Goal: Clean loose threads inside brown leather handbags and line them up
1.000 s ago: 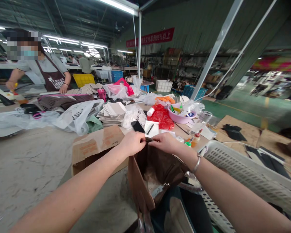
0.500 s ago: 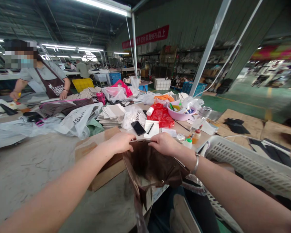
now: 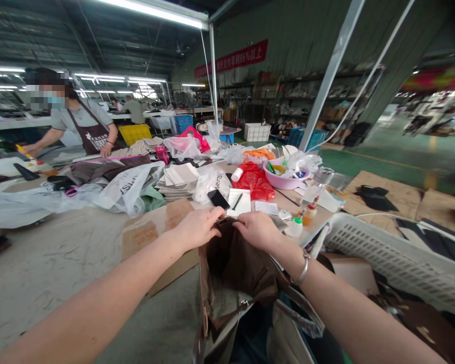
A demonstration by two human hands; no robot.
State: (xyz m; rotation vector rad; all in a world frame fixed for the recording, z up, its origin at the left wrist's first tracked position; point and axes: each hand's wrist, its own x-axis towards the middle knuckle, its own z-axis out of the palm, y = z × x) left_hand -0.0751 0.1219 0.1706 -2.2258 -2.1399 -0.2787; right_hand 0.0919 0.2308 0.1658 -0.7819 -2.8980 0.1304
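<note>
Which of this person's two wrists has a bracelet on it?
The right wrist, ringed by a silver-coloured bangle; the left wrist is bare.

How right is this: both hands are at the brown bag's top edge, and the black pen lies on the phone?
One slip: the black pen lies on the white paper beside the phone, per the head view. Left hand and right hand are at the brown bag's top edge.

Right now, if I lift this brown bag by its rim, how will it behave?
The brown bag will probably sag and fold, since its inside is creased below the left hand and right hand. Its mouth may shift shape, as it gapes unevenly. Weight is hard to judge; I can't see all its contents.
</note>
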